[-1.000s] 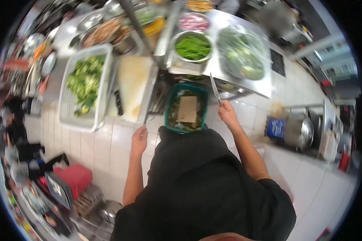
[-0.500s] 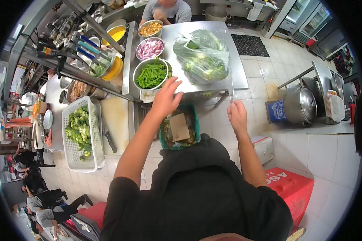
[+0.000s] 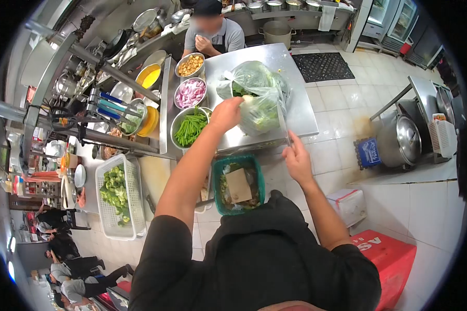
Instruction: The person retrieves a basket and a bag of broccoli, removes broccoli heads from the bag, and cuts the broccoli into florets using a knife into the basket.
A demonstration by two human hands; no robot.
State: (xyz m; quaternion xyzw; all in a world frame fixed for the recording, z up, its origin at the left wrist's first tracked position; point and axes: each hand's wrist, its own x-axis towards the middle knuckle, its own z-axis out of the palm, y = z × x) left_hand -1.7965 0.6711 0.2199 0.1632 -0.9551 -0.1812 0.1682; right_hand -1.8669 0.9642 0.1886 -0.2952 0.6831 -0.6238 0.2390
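A clear plastic bag of green vegetables lies on the steel table, its left side showing dark green leaves. My left hand is closed at the bag's near left edge, fingers pinching the plastic; a pale piece shows by the fingertips, and I cannot make out whether they touch it. Closed around a knife's handle, my right hand is just off the table's front edge. The knife points away from me, its blade along the bag's right side. Left of the bag stand bowls of cut green beans, chopped onion and browned pieces.
Below the steel table a green bin holds scraps and cardboard. A white crate of broccoli stands on the left counter. Across the table sits a person. A red box is at my right, a lidded pot beyond.
My left hand has moved forward and right from beside the bean bowl onto the bag. The bag's left side has opened up, and my right hand with the knife has shifted slightly left.
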